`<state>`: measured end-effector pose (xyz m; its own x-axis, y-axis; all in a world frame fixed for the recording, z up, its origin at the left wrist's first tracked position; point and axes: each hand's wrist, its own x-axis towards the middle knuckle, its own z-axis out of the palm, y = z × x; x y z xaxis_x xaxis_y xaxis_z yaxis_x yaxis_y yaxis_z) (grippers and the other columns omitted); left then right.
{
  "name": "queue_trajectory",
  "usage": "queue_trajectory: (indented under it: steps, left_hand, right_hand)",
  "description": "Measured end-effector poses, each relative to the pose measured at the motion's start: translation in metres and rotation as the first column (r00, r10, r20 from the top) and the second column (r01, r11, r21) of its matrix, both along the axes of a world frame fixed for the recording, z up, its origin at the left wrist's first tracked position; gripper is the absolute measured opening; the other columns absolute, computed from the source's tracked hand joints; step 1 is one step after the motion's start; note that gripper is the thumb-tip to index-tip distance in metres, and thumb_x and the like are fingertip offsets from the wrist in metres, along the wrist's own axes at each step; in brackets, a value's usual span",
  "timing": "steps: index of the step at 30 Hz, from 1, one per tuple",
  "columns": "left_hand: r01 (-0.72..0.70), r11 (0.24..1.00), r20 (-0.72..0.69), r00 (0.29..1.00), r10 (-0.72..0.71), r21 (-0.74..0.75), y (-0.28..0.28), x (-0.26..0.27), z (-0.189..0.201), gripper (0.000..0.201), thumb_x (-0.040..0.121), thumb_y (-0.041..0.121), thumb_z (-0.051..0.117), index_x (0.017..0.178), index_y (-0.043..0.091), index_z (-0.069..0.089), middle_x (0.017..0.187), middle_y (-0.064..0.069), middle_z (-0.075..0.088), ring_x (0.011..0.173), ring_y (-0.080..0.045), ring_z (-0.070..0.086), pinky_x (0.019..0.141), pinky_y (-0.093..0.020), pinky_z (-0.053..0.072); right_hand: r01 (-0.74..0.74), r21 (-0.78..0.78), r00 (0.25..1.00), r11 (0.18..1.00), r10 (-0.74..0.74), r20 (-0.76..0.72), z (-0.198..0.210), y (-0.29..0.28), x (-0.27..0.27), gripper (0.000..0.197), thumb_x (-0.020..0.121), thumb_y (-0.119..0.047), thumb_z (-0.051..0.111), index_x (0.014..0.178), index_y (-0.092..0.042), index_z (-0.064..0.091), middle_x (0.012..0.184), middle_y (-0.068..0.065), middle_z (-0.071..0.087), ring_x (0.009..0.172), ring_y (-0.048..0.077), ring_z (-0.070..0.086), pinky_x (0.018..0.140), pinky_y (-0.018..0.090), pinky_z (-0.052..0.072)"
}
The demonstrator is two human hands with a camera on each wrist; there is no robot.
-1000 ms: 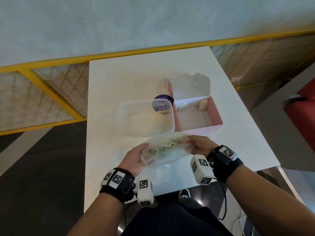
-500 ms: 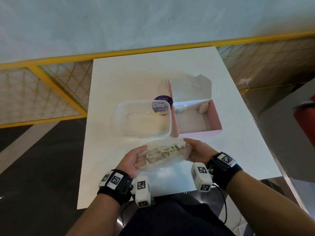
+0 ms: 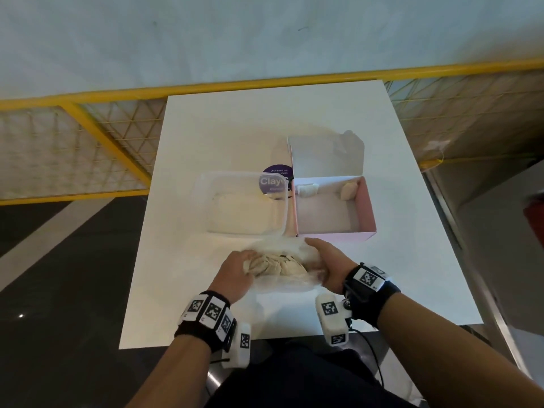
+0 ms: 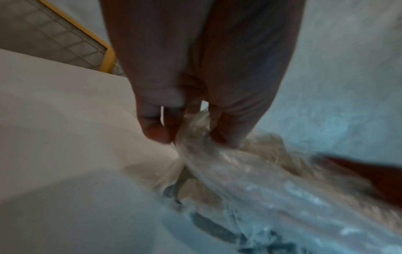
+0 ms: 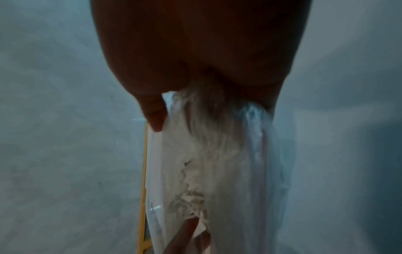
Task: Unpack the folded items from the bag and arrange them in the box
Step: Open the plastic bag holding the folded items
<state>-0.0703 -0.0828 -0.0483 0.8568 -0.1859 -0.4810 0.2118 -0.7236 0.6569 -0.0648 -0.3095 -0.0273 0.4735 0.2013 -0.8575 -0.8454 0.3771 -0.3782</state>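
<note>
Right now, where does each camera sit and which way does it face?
Head: worn on the head, looking forward and down at the white table, pink box, clear plastic container; both forearms and both hands show.
Left wrist: along the left hand; its fingers pinch the clear plastic bag.
Right wrist: along the right hand, gripping the bag's other end.
Shared: all three show the bag with the beige folded items.

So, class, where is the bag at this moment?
In the head view the bag sits at the table's near edge, held between the left hand and right hand, just in front of the clear tub and pink box.
</note>
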Motion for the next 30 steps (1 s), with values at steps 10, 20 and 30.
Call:
queue_trajectory:
  steps: [10, 20, 30]
  left_hand:
    - [0.124, 0.985, -0.071, 0.991, -0.116, 0.119, 0.01, 0.014, 0.002, 0.098, 0.065, 0.013, 0.079, 0.145, 0.022, 0.023, 0.127, -0.007, 0.038, 0.112, -0.025, 0.047, 0.087, -0.026, 0.04]
    - [0.321, 0.937, -0.147, 0.942, -0.301, 0.138, 0.02, 0.034, -0.004, 0.1, 0.069, 0.02, 0.08, 0.148, 0.032, 0.02, 0.131, -0.007, 0.036, 0.111, -0.025, 0.049, 0.095, -0.033, 0.044]
    - [0.139, 0.99, 0.059, 0.988, -0.141, 0.036, 0.014, 0.026, -0.008, 0.075, 0.077, 0.015, 0.073, 0.141, 0.014, 0.036, 0.143, -0.008, 0.037, 0.126, -0.025, 0.044, 0.098, -0.026, 0.037]
  right_hand:
    - [-0.168, -0.893, 0.441, 0.417, 0.842, 0.31, -0.015, -0.009, -0.013, 0.046, 0.082, 0.014, 0.04, 0.078, -0.028, 0.058, 0.128, 0.004, 0.04, 0.114, 0.017, 0.048, 0.089, 0.02, 0.04]
    - [-0.342, -0.936, 0.51, 0.087, 0.853, -0.107, -0.012, 0.001, -0.012, 0.05, 0.09, -0.017, 0.043, 0.139, -0.027, 0.039, 0.126, 0.01, 0.053, 0.114, 0.027, 0.052, 0.096, 0.036, 0.043]
    - [-0.349, -0.935, 0.435, 0.063, 0.894, -0.102, -0.01, -0.004, -0.023, 0.053, 0.092, -0.015, 0.042, 0.143, -0.026, 0.03, 0.125, 0.009, 0.048, 0.112, 0.025, 0.05, 0.093, 0.033, 0.042]
